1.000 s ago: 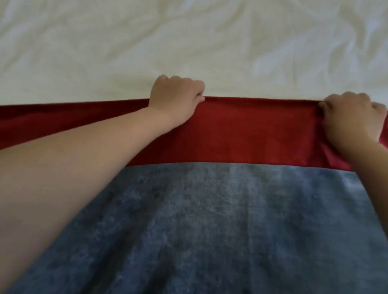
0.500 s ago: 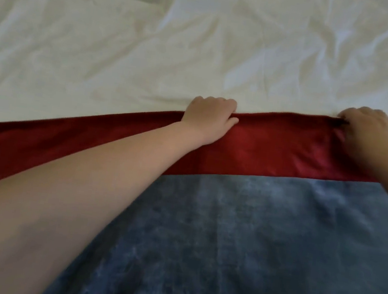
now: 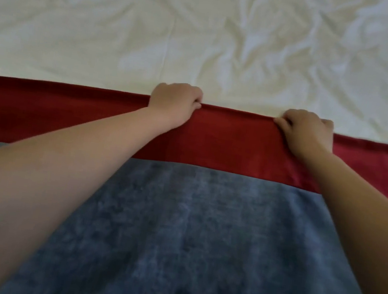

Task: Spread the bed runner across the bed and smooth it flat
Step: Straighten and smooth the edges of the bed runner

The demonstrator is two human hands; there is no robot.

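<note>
Both hands sit closer together than half a second ago: I see the left hand (image 3: 173,102) shifted rightward along the far edge of the cloth and the right hand (image 3: 306,132) drawn in toward the middle, and the red edge, which sloped up to the right before, now runs nearly level across my view. More of the wrinkled sheet shows above it. On the left hand the fingers (image 3: 196,97) are curled shut over the far hem of the bed runner (image 3: 200,235), pinching the red band (image 3: 228,141) with the thumb tucked on the near side. On the right hand the fingers (image 3: 284,121) are likewise closed on the same hem, knuckles up, with the cloth bunched slightly under them. Between the two grips the hem lifts a little off the bed and reads taut. Both forearms reach out over the runner's blue-grey velvety panel, which fills the lower part of my view and lies across the bed nearest me, with the red band beyond it stretching out of view on both sides. Past the hem lies the white bed sheet (image 3: 128,38), creased and rumpled, most heavily toward the upper right. Nothing of the room beyond the bed is in view.
</note>
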